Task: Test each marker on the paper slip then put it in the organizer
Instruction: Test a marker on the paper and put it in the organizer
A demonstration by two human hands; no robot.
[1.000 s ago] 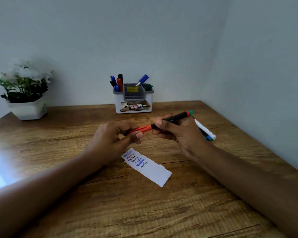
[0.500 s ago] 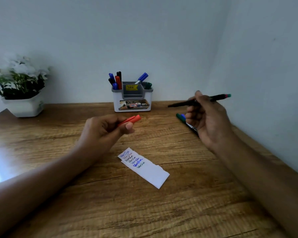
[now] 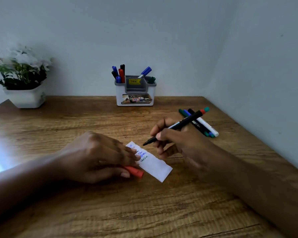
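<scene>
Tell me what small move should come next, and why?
Probably lower the marker tip onto the bare part of the paper slip and scribble: the right hand holds it uncapped, tip near the slip, while the left hand pins the slip and grips the red cap.

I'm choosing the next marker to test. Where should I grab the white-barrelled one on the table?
Probably pinch the white-barrelled marker on its bare barrel near the closer end, coming from above and the right: the other loose markers lie tight against its left side, while its right side is free.
</scene>
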